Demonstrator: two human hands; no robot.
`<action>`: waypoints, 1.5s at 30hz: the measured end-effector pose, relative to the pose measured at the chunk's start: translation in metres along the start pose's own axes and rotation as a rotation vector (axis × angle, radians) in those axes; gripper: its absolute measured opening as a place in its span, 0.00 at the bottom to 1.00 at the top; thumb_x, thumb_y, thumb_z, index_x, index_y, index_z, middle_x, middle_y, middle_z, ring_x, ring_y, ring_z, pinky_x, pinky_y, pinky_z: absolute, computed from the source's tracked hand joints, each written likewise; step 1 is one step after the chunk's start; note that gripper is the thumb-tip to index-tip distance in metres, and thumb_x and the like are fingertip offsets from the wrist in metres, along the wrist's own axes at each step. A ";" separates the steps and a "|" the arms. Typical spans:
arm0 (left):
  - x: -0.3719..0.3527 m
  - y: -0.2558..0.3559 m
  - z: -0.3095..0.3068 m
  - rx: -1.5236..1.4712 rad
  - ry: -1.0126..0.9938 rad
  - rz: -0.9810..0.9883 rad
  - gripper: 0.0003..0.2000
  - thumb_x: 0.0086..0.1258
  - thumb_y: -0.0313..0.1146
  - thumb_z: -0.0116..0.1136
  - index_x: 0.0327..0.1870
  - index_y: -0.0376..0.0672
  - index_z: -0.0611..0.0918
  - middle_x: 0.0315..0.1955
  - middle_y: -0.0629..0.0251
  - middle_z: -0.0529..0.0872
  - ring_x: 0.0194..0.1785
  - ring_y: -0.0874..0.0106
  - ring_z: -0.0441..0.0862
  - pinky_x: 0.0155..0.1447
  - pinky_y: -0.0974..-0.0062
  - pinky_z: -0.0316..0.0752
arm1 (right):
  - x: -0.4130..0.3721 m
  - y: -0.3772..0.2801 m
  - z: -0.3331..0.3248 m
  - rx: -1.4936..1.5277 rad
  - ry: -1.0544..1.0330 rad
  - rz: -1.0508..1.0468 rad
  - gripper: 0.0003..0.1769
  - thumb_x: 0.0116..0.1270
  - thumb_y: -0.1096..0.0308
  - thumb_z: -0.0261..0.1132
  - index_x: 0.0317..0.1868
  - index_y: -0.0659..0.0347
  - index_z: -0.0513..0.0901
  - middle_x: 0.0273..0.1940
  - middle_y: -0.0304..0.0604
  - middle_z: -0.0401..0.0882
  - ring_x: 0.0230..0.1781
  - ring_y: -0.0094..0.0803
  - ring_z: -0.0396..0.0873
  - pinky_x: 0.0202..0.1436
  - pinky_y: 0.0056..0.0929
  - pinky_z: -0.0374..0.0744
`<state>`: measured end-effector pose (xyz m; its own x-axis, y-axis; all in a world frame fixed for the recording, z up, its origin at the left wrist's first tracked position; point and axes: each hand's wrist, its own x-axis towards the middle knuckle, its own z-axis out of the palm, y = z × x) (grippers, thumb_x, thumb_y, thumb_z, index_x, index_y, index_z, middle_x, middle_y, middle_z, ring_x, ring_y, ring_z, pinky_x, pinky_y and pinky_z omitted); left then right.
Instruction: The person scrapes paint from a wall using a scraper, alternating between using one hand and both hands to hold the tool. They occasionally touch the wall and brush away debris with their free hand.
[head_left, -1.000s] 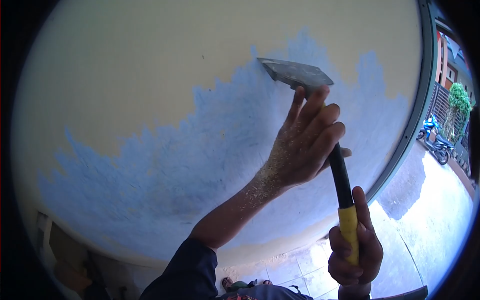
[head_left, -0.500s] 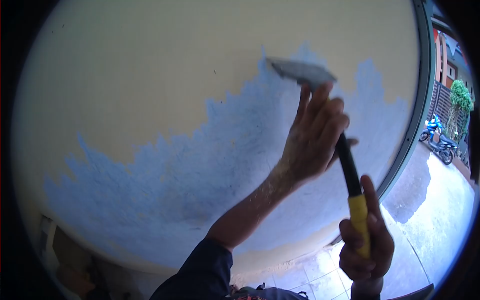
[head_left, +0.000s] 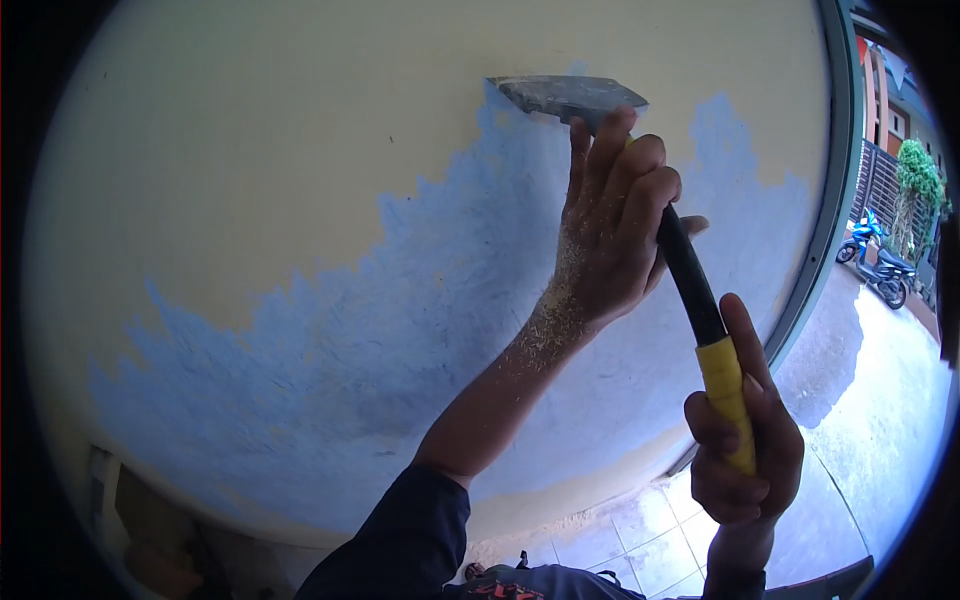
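A long-handled scraper point(head_left: 695, 285) slants up across the wall, its wide grey metal blade point(head_left: 570, 95) against the paint. My left hand point(head_left: 615, 225) is closed around the upper shaft just below the blade, a fingertip close to the metal. Pale flakes cling to its wrist. Lower right, my right hand point(head_left: 750, 450) wraps the yellow grip point(head_left: 728, 390), with one finger stretched up along the handle. The blade lies where cream paint point(head_left: 270, 130) meets the ragged, scraped bluish patch point(head_left: 400, 330).
A grey-green frame point(head_left: 838, 180) edges the wall at right. Beyond it are a sunlit pavement point(head_left: 890, 400), a blue motorbike point(head_left: 880, 265) and a green shrub point(head_left: 918, 175). Pale debris lies on floor tiles point(head_left: 640, 530) below. Dim objects point(head_left: 150, 530) sit lower left.
The blade and my left hand have moved up and slightly left, onto the cream paint edge. My right hand has risen a little with the handle. More flakes cover my left wrist.
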<state>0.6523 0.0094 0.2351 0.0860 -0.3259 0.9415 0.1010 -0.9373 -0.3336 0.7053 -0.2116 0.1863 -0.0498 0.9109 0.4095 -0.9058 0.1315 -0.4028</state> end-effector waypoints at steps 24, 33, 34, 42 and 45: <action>-0.013 0.005 0.024 -0.096 0.068 0.004 0.16 0.71 0.51 0.48 0.40 0.48 0.68 0.43 0.57 0.73 0.66 0.51 0.65 0.73 0.34 0.42 | -0.012 0.006 -0.004 0.084 0.038 -0.044 0.30 0.78 0.65 0.35 0.77 0.45 0.36 0.32 0.50 0.67 0.10 0.20 0.63 0.11 0.19 0.74; -0.001 0.005 0.026 -0.059 0.138 -0.004 0.16 0.69 0.49 0.53 0.40 0.47 0.68 0.43 0.58 0.73 0.66 0.53 0.65 0.74 0.35 0.40 | -0.004 -0.007 -0.001 0.018 0.033 -0.038 0.29 0.78 0.65 0.36 0.77 0.46 0.40 0.31 0.48 0.68 0.10 0.18 0.63 0.10 0.18 0.73; -0.004 0.009 0.028 -0.037 0.151 -0.006 0.16 0.69 0.49 0.53 0.40 0.47 0.68 0.44 0.58 0.73 0.66 0.53 0.65 0.74 0.35 0.41 | -0.006 -0.009 0.001 0.018 0.113 -0.010 0.29 0.78 0.66 0.36 0.77 0.47 0.41 0.30 0.48 0.68 0.10 0.18 0.63 0.09 0.17 0.73; 0.015 -0.008 0.027 -0.058 0.177 0.017 0.17 0.69 0.51 0.54 0.41 0.48 0.68 0.41 0.57 0.75 0.65 0.52 0.67 0.73 0.34 0.44 | 0.009 -0.022 -0.002 0.007 -0.040 0.057 0.31 0.78 0.66 0.39 0.77 0.45 0.40 0.31 0.50 0.68 0.10 0.20 0.63 0.09 0.19 0.73; 0.007 -0.004 0.029 -0.031 0.188 0.032 0.17 0.68 0.50 0.55 0.40 0.47 0.68 0.41 0.57 0.74 0.64 0.52 0.67 0.73 0.33 0.43 | 0.006 -0.018 -0.001 0.048 0.004 0.012 0.31 0.78 0.67 0.39 0.77 0.46 0.40 0.31 0.50 0.68 0.09 0.20 0.62 0.09 0.19 0.73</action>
<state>0.6811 0.0143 0.2410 -0.0982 -0.3702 0.9237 0.0705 -0.9285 -0.3646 0.7216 -0.2080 0.1954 -0.0591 0.9140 0.4014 -0.9242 0.1019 -0.3681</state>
